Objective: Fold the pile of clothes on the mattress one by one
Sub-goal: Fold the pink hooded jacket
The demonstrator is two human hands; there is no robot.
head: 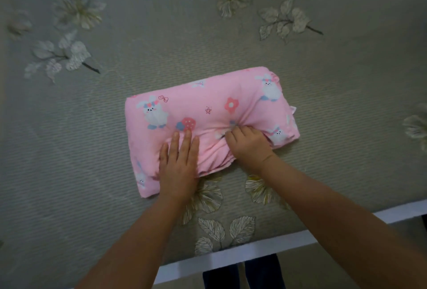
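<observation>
Both forearms reach in from six o'clock; left hand (179, 164) presses flat, right hand (248, 144) bunches the pink garment (208, 113) lying mid-mattress (92, 138); smooth outward before folding again.

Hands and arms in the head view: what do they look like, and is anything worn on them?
Both arms are bare all the way to the frame edge: no sleeves show. The left hand and right hand carry no gloves, rings, watch or bracelets that can be seen. Fingernails are short and unpainted.

Dim, flat indoor light (no glare), soft shadows, edges blurred and bent by the wide lens.
</observation>
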